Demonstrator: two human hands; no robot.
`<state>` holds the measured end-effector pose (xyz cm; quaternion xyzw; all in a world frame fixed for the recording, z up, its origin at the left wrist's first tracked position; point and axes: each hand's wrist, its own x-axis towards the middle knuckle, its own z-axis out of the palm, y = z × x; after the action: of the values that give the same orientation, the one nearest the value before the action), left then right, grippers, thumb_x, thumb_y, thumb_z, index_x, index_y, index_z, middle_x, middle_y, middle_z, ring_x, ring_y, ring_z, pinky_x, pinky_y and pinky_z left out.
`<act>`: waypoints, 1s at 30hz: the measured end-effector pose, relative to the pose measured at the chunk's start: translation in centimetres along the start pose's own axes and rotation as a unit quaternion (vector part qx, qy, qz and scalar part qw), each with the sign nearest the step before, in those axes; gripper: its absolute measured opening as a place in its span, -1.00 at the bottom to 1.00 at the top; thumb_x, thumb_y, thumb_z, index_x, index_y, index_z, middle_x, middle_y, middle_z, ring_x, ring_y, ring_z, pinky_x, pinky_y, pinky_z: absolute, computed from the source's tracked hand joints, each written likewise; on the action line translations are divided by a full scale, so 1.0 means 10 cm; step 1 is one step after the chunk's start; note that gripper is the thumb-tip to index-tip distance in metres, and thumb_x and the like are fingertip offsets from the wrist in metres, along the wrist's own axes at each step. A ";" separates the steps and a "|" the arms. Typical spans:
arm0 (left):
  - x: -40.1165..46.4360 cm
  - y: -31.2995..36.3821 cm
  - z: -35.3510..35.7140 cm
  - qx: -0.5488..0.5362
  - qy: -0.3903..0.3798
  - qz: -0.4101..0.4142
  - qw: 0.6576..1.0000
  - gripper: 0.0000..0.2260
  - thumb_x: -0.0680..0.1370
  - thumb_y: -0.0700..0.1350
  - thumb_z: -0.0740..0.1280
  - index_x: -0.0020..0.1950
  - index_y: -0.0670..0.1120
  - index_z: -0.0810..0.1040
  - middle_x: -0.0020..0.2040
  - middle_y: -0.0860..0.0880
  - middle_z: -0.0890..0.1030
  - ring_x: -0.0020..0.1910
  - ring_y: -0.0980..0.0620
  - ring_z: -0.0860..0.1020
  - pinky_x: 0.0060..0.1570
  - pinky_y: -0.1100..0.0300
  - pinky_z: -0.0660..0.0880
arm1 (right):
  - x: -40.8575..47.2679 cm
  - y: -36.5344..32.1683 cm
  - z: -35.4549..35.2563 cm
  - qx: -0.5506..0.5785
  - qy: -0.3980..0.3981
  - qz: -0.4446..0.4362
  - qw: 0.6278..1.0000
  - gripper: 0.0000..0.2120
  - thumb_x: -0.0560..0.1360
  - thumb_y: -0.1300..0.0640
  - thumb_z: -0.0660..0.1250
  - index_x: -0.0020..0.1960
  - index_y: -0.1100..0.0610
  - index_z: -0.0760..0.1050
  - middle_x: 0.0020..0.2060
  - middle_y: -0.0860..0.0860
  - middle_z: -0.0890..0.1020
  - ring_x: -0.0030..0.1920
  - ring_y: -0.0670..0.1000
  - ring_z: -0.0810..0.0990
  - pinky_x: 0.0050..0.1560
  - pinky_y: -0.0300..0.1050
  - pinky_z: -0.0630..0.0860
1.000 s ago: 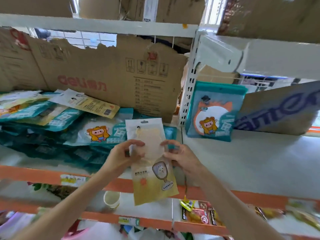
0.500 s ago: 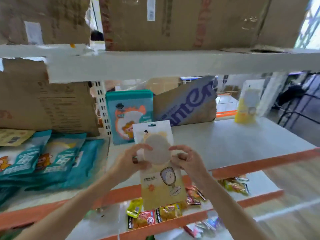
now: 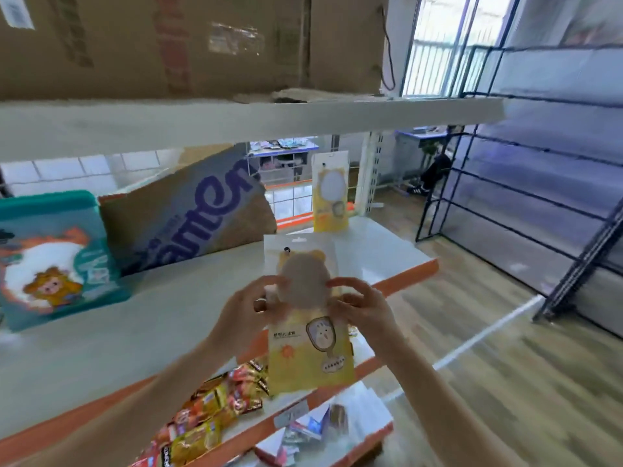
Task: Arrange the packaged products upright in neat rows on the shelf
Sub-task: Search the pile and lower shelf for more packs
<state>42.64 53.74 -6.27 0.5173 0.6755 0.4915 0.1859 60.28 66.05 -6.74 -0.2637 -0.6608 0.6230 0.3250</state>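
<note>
- Pale, matte shelf (image 3: pixel 141 318) boards edged in orange are seen in a storeroom with wood-look flooring, black wire racks and a bright window at the right.
- Only two packages are judged to be set upright so far: a teal pouch (image 3: pixel 54 261) at the shelf's left edge, and a yellow packet (image 3: pixel 330 193) at the far right corner, well apart from it.
- No row is formed yet; most of the shelf between the two is unfilled, so the task is judged to be at an early stage.
- A flat yellow-and-white package (image 3: pixel 308 318) is held upright in the air above the shelf's front edge; its film looks glossy, with a round beige puff behind a clear window and a hang-hole at the top.
- The left hand (image 3: pixel 242 315) is seen pinching the package's left edge, the right hand (image 3: pixel 364 308) its right edge.
- A torn, corrugated cardboard sheet (image 3: pixel 188 210) with purple lettering is leaned along the shelf's back edge.
- Crinkly red and yellow snack sachets (image 3: pixel 215 409) are left in a loose heap on the lower shelf.
</note>
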 end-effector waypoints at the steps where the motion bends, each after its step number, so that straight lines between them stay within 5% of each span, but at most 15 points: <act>1: 0.04 0.00 0.06 -0.011 0.005 -0.003 1.000 -0.71 0.43 -0.18 0.42 0.08 0.10 0.51 -0.22 -0.02 0.62 -0.30 0.10 0.62 -0.29 0.28 0.53 | 0.03 0.01 -0.05 0.004 0.005 0.006 1.000 -0.74 0.46 0.38 0.34 0.03 0.07 0.59 -0.32 0.08 0.63 -0.32 0.00 0.56 -0.30 -0.18 0.50; 5: 0.37 -0.01 0.30 -0.028 0.028 -0.010 0.999 -0.70 0.42 -0.20 0.44 0.12 0.00 0.54 -0.21 -0.05 0.62 -0.25 0.03 0.63 -0.31 0.23 0.56 | 0.26 0.12 -0.33 0.022 0.020 0.019 0.999 -0.70 0.45 0.38 0.36 0.01 0.00 0.58 -0.24 0.12 0.62 -0.27 0.03 0.57 -0.22 -0.08 0.53; 9: 0.72 -0.03 0.53 -0.031 0.049 0.003 0.998 -0.69 0.40 -0.25 0.46 0.11 -0.03 0.56 -0.16 -0.08 0.63 -0.29 0.06 0.62 -0.34 0.29 0.55 | 0.57 0.15 -0.58 0.031 0.024 0.023 0.999 -0.68 0.43 0.39 0.37 0.03 0.01 0.56 -0.26 0.08 0.59 -0.31 -0.04 0.57 -0.28 -0.19 0.54; 13: 1.14 -0.11 0.77 -0.007 0.059 0.023 0.998 -0.69 0.36 -0.22 0.50 0.06 -0.02 0.57 -0.34 0.06 0.57 -0.43 0.18 0.51 -0.39 0.38 0.42 | 1.00 0.17 -0.92 0.042 0.012 0.018 0.999 -0.65 0.43 0.41 0.36 0.08 0.04 0.53 -0.20 0.14 0.59 -0.33 -0.02 0.60 -0.28 -0.17 0.58; 22: 2.09 -0.25 1.23 0.025 0.043 0.039 0.998 -0.73 0.45 -0.29 0.41 0.12 -0.10 0.54 -0.34 0.12 0.59 -0.32 0.17 0.58 -0.26 0.37 0.49 | 1.94 0.22 -1.61 -0.039 -0.004 -0.012 0.999 -0.55 0.46 0.37 0.35 0.23 -0.05 0.43 -0.20 0.09 0.65 -0.28 -0.07 0.63 -0.33 -0.23 0.54; 25: 2.20 -0.35 1.32 0.044 0.067 0.042 0.996 -0.72 0.43 -0.29 0.43 0.11 -0.09 0.55 -0.33 0.23 0.60 -0.34 0.21 0.57 -0.24 0.39 0.49 | 2.12 0.32 -1.66 -0.056 -0.019 -0.024 0.998 -0.49 0.46 0.41 0.31 0.29 -0.03 0.39 -0.20 0.09 0.64 -0.27 -0.09 0.61 -0.28 -0.23 0.55; 30: 2.46 -0.44 1.33 0.098 0.143 0.076 0.982 -0.67 0.38 -0.32 0.46 0.09 -0.05 0.57 -0.32 0.09 0.59 -0.32 0.12 0.58 -0.21 0.25 0.57 | 2.52 0.45 -1.63 -0.135 -0.036 -0.083 0.987 -0.34 0.43 0.40 0.34 0.34 -0.16 0.31 -0.16 0.07 0.59 -0.18 0.00 0.57 -0.18 -0.16 0.60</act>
<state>40.70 81.77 -9.67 0.5072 0.6986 0.5047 -0.0025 55.96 96.06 -8.47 -0.2264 -0.7700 0.5078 0.3129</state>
